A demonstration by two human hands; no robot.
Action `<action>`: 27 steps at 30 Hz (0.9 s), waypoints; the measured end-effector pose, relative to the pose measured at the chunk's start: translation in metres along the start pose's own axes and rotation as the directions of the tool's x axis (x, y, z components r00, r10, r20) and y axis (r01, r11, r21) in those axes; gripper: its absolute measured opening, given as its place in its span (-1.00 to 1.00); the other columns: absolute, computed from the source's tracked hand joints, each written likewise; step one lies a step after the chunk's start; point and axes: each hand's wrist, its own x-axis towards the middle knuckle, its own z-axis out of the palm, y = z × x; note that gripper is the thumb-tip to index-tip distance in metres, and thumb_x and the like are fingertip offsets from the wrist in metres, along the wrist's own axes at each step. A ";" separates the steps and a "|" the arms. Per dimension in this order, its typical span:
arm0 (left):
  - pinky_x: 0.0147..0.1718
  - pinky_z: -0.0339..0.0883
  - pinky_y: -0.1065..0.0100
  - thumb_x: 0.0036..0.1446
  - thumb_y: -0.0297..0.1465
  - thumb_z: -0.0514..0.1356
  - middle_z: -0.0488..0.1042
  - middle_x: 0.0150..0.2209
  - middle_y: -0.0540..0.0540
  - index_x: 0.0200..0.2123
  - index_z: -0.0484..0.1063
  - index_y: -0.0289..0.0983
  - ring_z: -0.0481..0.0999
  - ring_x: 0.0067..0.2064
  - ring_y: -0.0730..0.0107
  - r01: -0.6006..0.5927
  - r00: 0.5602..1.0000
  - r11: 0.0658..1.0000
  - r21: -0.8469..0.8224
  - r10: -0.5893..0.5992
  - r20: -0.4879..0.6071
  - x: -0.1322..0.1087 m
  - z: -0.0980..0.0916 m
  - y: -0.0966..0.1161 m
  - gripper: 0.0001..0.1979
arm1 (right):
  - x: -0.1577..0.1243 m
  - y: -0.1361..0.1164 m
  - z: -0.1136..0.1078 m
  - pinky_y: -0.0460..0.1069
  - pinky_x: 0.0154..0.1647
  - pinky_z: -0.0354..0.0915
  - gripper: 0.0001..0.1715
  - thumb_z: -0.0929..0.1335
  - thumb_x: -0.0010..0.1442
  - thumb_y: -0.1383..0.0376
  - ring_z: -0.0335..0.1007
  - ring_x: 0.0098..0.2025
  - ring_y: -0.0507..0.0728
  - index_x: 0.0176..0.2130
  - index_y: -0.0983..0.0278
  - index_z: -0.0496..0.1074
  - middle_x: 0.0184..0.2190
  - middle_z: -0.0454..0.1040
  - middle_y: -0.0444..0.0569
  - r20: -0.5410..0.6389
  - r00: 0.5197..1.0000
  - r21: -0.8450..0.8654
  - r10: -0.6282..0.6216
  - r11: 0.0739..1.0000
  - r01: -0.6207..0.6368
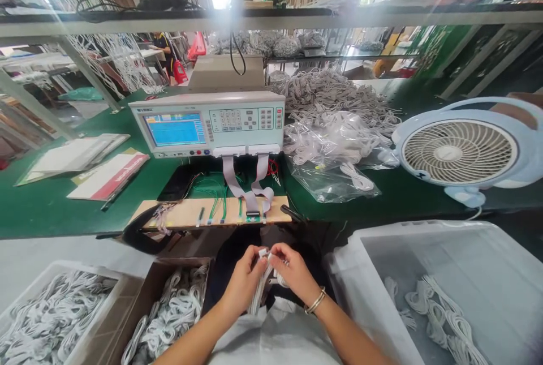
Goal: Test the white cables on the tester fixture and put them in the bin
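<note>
Work seems early: left hand point(242, 284) and right hand point(296, 275) pinch one white cable point(258, 288) at lower centre, few lie in the lower-right tub point(466, 266), lower-left boxes point(178, 263) full.

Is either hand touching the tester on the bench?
No: the left hand and the right hand both hold a white cable down by the lap, well short of the tester.

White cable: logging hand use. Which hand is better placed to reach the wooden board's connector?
Left, probably: both hold the white cable, but the left hand sits nearly below the connector, the right hand further aside.
</note>
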 end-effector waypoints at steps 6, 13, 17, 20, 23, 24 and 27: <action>-0.61 0.14 0.48 -0.05 -0.22 0.10 0.23 -0.58 0.09 -0.40 0.22 -0.26 0.22 -0.61 0.55 0.180 0.980 0.925 -0.335 -0.200 -0.024 0.024 0.008 -0.012 -0.77 | -0.002 -0.012 0.001 0.00 -0.25 0.14 -0.86 0.27 0.02 0.36 0.26 -0.29 0.12 -0.31 0.23 0.29 -0.30 0.38 -0.03 -0.057 0.979 -0.337 -0.195 0.927 0.164; -0.54 0.13 0.48 -0.19 -0.37 0.21 0.31 -0.57 0.05 -0.49 0.24 -0.32 0.27 -0.56 0.55 0.121 0.990 0.899 -0.422 -0.142 -0.018 0.044 0.004 -0.005 -0.80 | 0.031 -0.006 -0.001 -0.04 -0.42 0.23 -0.70 0.29 0.03 0.20 0.36 -0.46 0.09 -0.21 0.28 0.28 -0.52 0.45 -0.08 -0.172 0.983 0.076 0.071 0.995 -0.059; -0.58 0.08 0.50 -0.20 -0.42 0.22 0.28 -0.60 0.08 -0.50 0.25 -0.32 0.23 -0.60 0.59 0.169 0.985 0.856 -0.488 -0.158 0.063 0.049 -0.005 -0.001 -0.82 | 0.048 0.001 0.001 -0.05 -0.49 0.25 -0.68 0.34 -0.06 0.14 0.34 -0.53 0.08 -0.38 0.36 0.39 -0.57 0.45 -0.04 -0.062 0.979 0.321 0.192 0.933 -0.163; -0.57 0.06 0.52 -0.15 -0.39 0.21 0.26 -0.60 0.08 -0.48 0.26 -0.31 0.22 -0.58 0.61 0.196 0.981 0.843 -0.502 -0.174 0.090 0.050 -0.011 0.004 -0.83 | 0.054 0.000 0.000 -0.06 -0.48 0.23 -0.69 0.34 -0.07 0.12 0.32 -0.52 0.07 -0.45 0.35 0.43 -0.58 0.44 -0.05 -0.068 0.985 0.266 0.159 0.954 -0.136; -0.56 0.07 0.54 -0.12 -0.31 0.19 0.29 -0.58 0.05 -0.48 0.29 -0.32 0.23 -0.57 0.61 0.227 0.974 0.877 -0.425 -0.211 0.084 0.049 -0.018 0.010 -0.81 | 0.055 -0.002 -0.005 -0.07 -0.49 0.21 -0.70 0.32 -0.03 0.14 0.29 -0.53 0.05 -0.42 0.34 0.45 -0.58 0.43 -0.07 -0.036 0.991 0.211 0.129 0.970 -0.119; -0.56 0.08 0.54 -0.12 -0.29 0.19 0.31 -0.56 0.03 -0.48 0.30 -0.32 0.23 -0.56 0.60 0.229 0.973 0.896 -0.380 -0.218 0.072 0.049 -0.020 0.012 -0.79 | 0.055 -0.002 -0.006 -0.08 -0.49 0.21 -0.70 0.32 -0.03 0.14 0.28 -0.53 0.04 -0.40 0.33 0.45 -0.58 0.43 -0.08 -0.034 0.991 0.198 0.126 0.973 -0.117; -0.54 0.12 0.53 -0.16 -0.25 0.22 0.37 -0.52 -0.03 -0.50 0.33 -0.33 0.27 -0.53 0.57 0.211 0.977 0.940 -0.269 -0.208 0.042 0.049 -0.025 0.016 -0.75 | 0.056 -0.002 -0.007 -0.07 -0.50 0.20 -0.69 0.33 -0.05 0.14 0.27 -0.54 0.04 -0.38 0.33 0.46 -0.59 0.42 -0.08 -0.056 0.990 0.185 0.129 0.976 -0.116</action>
